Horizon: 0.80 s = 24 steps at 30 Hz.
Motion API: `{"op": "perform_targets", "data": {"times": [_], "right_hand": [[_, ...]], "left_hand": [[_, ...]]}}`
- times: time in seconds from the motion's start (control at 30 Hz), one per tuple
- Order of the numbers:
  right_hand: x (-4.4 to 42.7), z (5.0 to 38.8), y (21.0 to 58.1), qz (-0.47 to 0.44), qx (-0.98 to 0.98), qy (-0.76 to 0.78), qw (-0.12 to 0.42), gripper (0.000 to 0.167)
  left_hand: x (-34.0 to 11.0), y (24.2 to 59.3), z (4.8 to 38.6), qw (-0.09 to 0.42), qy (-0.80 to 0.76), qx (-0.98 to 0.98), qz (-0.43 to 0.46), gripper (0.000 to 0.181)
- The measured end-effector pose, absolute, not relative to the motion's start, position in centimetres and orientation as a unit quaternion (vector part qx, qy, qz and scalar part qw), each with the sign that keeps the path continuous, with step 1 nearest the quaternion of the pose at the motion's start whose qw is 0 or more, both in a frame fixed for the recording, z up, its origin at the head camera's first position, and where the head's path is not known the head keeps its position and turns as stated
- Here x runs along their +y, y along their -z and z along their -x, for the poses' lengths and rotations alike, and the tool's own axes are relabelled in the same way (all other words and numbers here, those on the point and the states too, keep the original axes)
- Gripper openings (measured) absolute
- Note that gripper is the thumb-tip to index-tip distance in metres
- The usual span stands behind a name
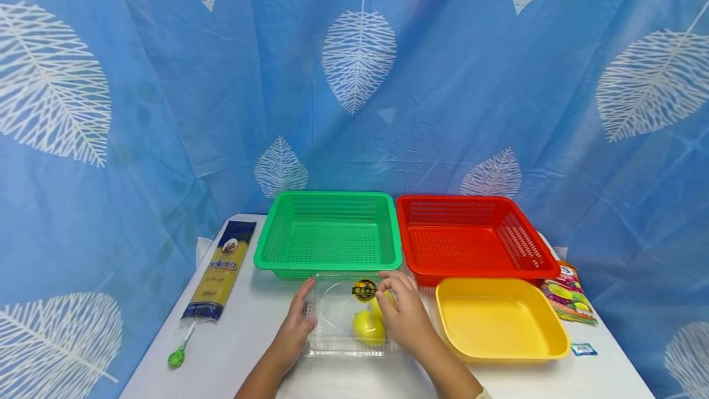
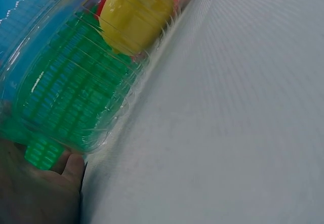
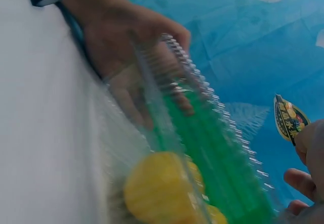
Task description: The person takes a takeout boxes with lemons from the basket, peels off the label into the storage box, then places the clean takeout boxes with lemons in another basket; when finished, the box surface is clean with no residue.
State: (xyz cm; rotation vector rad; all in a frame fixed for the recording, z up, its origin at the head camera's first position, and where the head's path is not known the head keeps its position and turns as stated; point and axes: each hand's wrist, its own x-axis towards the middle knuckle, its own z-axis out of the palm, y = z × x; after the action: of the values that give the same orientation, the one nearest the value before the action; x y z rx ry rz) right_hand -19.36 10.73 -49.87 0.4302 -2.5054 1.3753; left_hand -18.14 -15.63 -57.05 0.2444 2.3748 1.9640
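Gripping the left end of the clear container [image 1: 331, 314] in my left hand [image 1: 292, 332], near on the white table [image 1: 354, 380], I judge its yellow fruits [image 1: 368, 329] could roll if my right hand [image 1: 407, 319], pinching the label [image 1: 362, 290], tugs unevenly; shoving hard might bump the green basket [image 1: 332, 244] just beyond.

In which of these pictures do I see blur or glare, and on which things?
Head view: mostly sharp and evenly lit, small glints on the clear container; left wrist view: dimmer, bright reflections along the container's ridged wall; right wrist view: motion-like blur on the left hand and yellow fruit, glints along the container's edge, the black label somewhat sharper.
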Motion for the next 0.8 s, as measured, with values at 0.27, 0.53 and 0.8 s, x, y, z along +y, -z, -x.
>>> {"op": "perform_targets", "data": {"times": [0.27, 0.53, 0.8], "right_hand": [[15.0, 18.8, 48.5, -0.113, -0.869, -0.466, 0.122, 0.01], [21.2, 18.5, 47.5, -0.037, -0.898, -0.427, 0.102, 0.01], [27.1, 18.3, 47.5, 0.034, -0.934, -0.354, 0.04, 0.03]], "left_hand": [[-15.5, 56.8, 18.1, 0.027, -0.63, 0.773, -0.074, 0.081], [-15.7, 56.6, 18.2, 0.027, -0.63, 0.773, -0.069, 0.081], [-15.7, 56.8, 18.2, 0.037, -0.637, 0.768, -0.064, 0.084]]}}
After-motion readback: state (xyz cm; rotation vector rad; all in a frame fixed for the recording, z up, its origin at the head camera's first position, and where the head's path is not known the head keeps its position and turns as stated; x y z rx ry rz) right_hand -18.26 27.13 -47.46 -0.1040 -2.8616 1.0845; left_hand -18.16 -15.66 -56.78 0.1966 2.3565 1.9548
